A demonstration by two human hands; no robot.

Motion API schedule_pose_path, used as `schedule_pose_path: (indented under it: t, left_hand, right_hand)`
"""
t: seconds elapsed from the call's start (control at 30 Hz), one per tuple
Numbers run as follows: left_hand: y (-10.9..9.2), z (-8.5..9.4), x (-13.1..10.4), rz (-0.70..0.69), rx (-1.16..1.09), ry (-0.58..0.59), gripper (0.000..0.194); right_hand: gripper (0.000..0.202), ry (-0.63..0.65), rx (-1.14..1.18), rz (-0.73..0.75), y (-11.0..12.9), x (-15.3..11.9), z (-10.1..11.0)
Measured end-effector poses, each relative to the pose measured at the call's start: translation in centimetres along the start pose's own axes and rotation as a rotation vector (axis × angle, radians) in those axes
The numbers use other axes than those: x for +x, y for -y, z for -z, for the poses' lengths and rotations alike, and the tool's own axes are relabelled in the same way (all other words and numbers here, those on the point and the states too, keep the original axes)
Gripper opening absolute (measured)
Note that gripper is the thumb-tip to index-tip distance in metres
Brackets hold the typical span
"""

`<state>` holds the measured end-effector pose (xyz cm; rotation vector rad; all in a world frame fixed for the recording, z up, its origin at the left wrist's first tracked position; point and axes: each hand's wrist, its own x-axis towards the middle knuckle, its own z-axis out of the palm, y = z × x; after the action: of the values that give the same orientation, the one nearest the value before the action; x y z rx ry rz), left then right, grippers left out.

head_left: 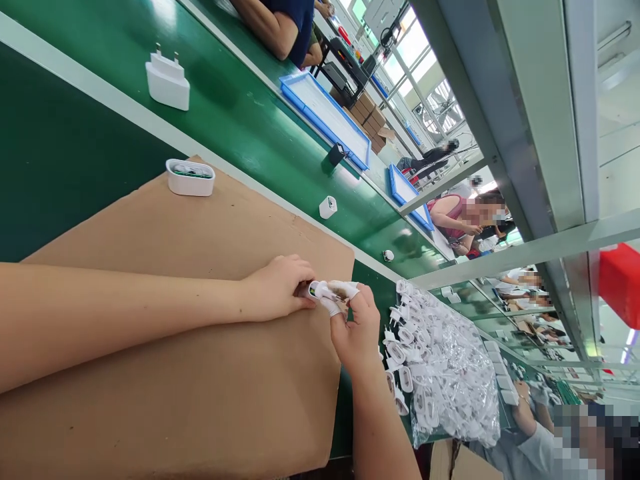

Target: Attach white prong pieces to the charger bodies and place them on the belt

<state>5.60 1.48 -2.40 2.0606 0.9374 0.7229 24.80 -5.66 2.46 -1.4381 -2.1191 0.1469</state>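
Note:
My left hand (280,288) reaches in from the left and is closed around a small white plastic charger housing (313,289). The housing's open end faces right, with a bit of green showing inside. At that end my right hand (356,320) pinches with its thumb and forefinger, which wear white, stained finger cots. Whatever lies between those fingertips is hidden. Both hands are over the right part of a brown cardboard sheet (200,373). Near the sheet's far corner stands a white oval housing (191,180) with a green circuit board and white parts inside.
A clear plastic bag (450,373) full of white housings lies to the right. Along the green belt (240,140) sit a white plug adapter (169,81), a black block (336,155) and a small white housing (328,207). A metal beam hangs overhead; co-workers sit beyond.

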Motion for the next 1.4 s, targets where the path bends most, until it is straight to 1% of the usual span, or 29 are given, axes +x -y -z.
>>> schedule_pose_path:
  t: [0.07, 0.13, 0.23, 0.3, 0.4, 0.53, 0.63, 0.77, 0.87, 0.93, 1.0, 1.07, 1.1, 1.2, 1.27, 1.33, 1.37, 1.4]
  left_hand:
    - [-0.2, -0.2, -0.1, -0.021, -0.003, -0.019, 0.018]
    - [-0.3, -0.4, -0.2, -0.026, 0.000, -0.029, 0.021]
    - [-0.4, -0.3, -0.3, -0.013, 0.012, -0.023, 0.025]
    - [-0.4, -0.3, -0.3, -0.007, 0.019, -0.019, 0.025]
    - [-0.4, -0.2, -0.3, -0.013, 0.010, -0.029, 0.021]
    - [-0.3, -0.3, -0.4, -0.022, -0.002, -0.040, 0.024]
    - [-0.1, -0.5, -0.4, -0.041, -0.009, -0.047, 0.028]
    - [0.0, -0.6, -0.4, -0.065, 0.002, -0.071, 0.029]
    - [-0.3, -0.6, -0.4, -0.055, 0.031, -0.071, 0.028]
    - [-0.7, -0.5, -0.4, -0.051, 0.019, -0.061, 0.027]
    - [-1.0, -0.3, -0.4, -0.038, -0.020, -0.062, 0.031]
    - [-1.0, -0.1, -0.5, -0.021, -0.048, -0.076, 0.036]
    - [-1.0, -0.1, -0.5, -0.018, -0.049, -0.088, 0.037]
    - [-0.7, 0.1, -0.6, -0.040, -0.006, -0.117, 0.038]
    - [-0.5, 0.2, -0.2, -0.088, 0.053, -0.134, 0.036]
    - [-0.2, 0.7, 0.9, -0.151, 0.147, -0.161, 0.034]
    - [0.0, 1.0, 1.9, -0.153, 0.204, -0.186, 0.034]
    - [0.3, 1.4, 3.1, -0.125, 0.260, -0.215, 0.034]
  right_hand:
    - [0.035, 0.044, -0.054, 0.043, 0.1, 0.3, -0.2]
    - [0.037, 0.072, -0.059, 0.051, 0.1, 0.5, -0.4]
    - [0.036, 0.010, -0.016, 0.062, -0.2, 0.7, -0.6]
    - [0.036, -0.025, -0.017, 0.089, -0.3, 0.7, -0.6]
    - [0.041, 0.011, -0.061, 0.112, -0.1, 0.7, -0.5]
    - [0.043, 0.071, -0.119, 0.085, 0.6, 0.8, -0.4]
    - [0.040, 0.092, -0.123, 0.055, 0.9, 1.3, -0.1]
    - [0.034, 0.168, -0.115, -0.017, 0.7, 2.1, -0.1]
    - [0.032, 0.151, -0.116, -0.084, 0.4, 2.2, -0.5]
    - [0.034, 0.107, -0.069, -0.135, 0.3, 1.5, -0.4]
    - [0.043, 0.067, -0.046, -0.160, 0.1, -0.2, 0.5]
    - [0.060, 0.051, -0.133, -0.148, -0.6, -2.7, 2.1]
    - [0.060, 0.052, -0.216, -0.154, -1.2, -4.2, 3.0]
    - [0.056, 0.113, -0.447, -0.222, -3.8, -8.4, 5.6]
    - [0.045, 0.170, -0.483, -0.259, -5.4, -10.1, 6.5]
    - [0.035, 0.174, -0.426, -0.295, -6.2, -10.4, 6.7]
    - [0.032, 0.155, -0.387, -0.307, -6.2, -10.1, 6.7]
    - [0.029, 0.128, -0.353, -0.311, -6.0, -9.5, 6.5]
